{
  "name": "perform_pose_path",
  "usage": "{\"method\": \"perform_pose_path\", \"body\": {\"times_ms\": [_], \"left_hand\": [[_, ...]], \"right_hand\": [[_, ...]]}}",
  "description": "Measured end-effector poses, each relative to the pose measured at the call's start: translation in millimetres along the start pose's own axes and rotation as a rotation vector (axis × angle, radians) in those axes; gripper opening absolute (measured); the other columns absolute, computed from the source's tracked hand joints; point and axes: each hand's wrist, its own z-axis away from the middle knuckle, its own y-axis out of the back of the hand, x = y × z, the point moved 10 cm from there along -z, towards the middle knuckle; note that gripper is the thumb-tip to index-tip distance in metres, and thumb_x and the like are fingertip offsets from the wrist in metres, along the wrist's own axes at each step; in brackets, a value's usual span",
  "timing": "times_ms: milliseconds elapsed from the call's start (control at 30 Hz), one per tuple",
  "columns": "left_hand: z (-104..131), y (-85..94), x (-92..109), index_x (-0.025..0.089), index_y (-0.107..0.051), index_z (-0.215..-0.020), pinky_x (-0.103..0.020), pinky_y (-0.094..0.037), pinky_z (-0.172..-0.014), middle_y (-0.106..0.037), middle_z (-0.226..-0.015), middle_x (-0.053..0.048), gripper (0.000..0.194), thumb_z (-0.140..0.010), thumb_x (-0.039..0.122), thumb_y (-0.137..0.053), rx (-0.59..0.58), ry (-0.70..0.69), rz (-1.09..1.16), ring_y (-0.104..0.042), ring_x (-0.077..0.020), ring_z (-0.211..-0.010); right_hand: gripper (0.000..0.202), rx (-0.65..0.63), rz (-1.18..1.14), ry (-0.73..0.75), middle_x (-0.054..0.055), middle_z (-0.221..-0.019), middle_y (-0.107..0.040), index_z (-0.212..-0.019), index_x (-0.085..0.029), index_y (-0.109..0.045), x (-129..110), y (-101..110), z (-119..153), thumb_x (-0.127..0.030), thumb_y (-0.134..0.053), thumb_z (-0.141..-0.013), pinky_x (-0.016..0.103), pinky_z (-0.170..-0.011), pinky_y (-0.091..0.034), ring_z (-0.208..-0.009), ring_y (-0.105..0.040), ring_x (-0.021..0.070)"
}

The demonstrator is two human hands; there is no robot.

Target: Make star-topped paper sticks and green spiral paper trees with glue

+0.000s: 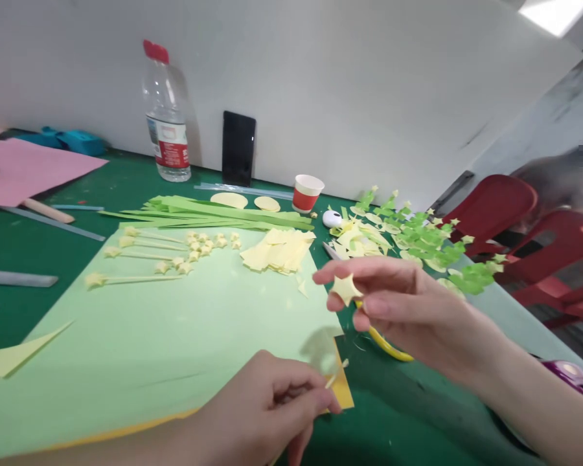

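Observation:
My right hand pinches a small pale yellow folded paper star between thumb and fingers, above the right edge of the light green paper sheet. Lower and to the left, my left hand is closed around a thin pale stick, whose tip points up and right toward the star. Several paper stars lie at the back of the sheet. To their left are several thin stems with stars on the ends. Yellow-handled scissors lie partly hidden beneath my right hand.
Yellow paper pieces and green paper strips lie toward the back. Behind them stand a bottle, a phone and a paper cup. Finished-looking green paper plants line the right. Red chairs and a blurred person are beyond.

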Motion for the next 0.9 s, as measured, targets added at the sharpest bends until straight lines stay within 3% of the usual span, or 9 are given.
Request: {"method": "perform_pose_path", "body": {"times_ms": [267,400,600,667,767,833,900], "left_hand": [[0,2.1,-1,0.016,-0.058,-0.073,-0.016,-0.026,-0.036,-0.043,-0.040,0.008,0.034,-0.080,0.043,-0.041,0.006,0.023,-0.076,-0.031,-0.0055,-0.031],[-2,0.0,-1,0.016,-0.058,-0.073,-0.015,-0.025,-0.036,-0.042,-0.039,0.008,0.034,-0.080,0.043,-0.040,-0.008,0.014,-0.083,-0.032,-0.0054,-0.032],[-5,0.5,-8,0.017,-0.061,-0.077,-0.015,-0.022,-0.035,-0.040,-0.039,0.008,0.032,-0.081,0.043,-0.042,-0.025,0.062,-0.037,-0.033,-0.0059,-0.034],[-5,-0.2,-6,0.017,-0.061,-0.076,-0.015,-0.021,-0.035,-0.039,-0.037,0.009,0.032,-0.081,0.044,-0.043,-0.031,0.056,-0.046,-0.032,-0.0058,-0.032],[-3,0.5,-6,0.017,-0.061,-0.076,-0.016,-0.021,-0.036,-0.040,-0.037,0.009,0.033,-0.080,0.043,-0.043,-0.001,0.094,-0.052,-0.029,-0.0057,-0.032],[0,3.1,-4,0.016,-0.061,-0.076,-0.017,-0.021,-0.037,-0.040,-0.038,0.008,0.032,-0.080,0.042,-0.042,0.047,0.119,-0.047,-0.027,-0.0059,-0.033],[2,4.9,1,0.016,-0.060,-0.073,-0.018,-0.020,-0.039,-0.037,-0.038,0.008,0.031,-0.079,0.041,-0.043,0.081,0.107,-0.049,-0.028,-0.0063,-0.035]], "right_hand": [[0.025,0.118,0.153,0.025,0.006,-0.088,-0.063,-0.092,-0.020,-0.067,0,17,24,-0.040,-0.059,-0.079,0.021,-0.059,-0.053,-0.078,-0.061,0.0135],[0.025,0.077,-0.091,-0.036,0.005,-0.086,-0.063,-0.092,-0.020,-0.067,10,12,30,-0.040,-0.058,-0.081,0.016,-0.050,-0.051,-0.068,-0.059,0.0101],[0.014,-0.138,-0.460,-0.111,-0.002,-0.087,-0.058,-0.094,-0.030,-0.067,17,-6,36,-0.029,-0.060,-0.082,0.005,-0.048,-0.048,-0.063,-0.056,0.0024],[0.018,-0.027,-0.269,-0.039,-0.002,-0.089,-0.056,-0.094,-0.032,-0.067,12,8,37,-0.021,-0.062,-0.080,0.009,-0.052,-0.051,-0.062,-0.057,0.0038],[0.028,0.262,0.376,0.208,-0.003,-0.086,-0.058,-0.090,-0.032,-0.067,-21,29,47,-0.010,-0.066,-0.073,0.013,-0.056,-0.052,-0.067,-0.058,0.0074],[0.024,0.370,0.790,0.371,-0.001,-0.083,-0.060,-0.087,-0.027,-0.065,-46,22,57,-0.008,-0.066,-0.072,0.013,-0.058,-0.050,-0.069,-0.059,0.0087],[0.017,0.409,1.063,0.490,0.001,-0.081,-0.061,-0.086,-0.022,-0.063,-61,9,65,-0.010,-0.064,-0.074,0.015,-0.059,-0.050,-0.067,-0.058,0.0092]]}}
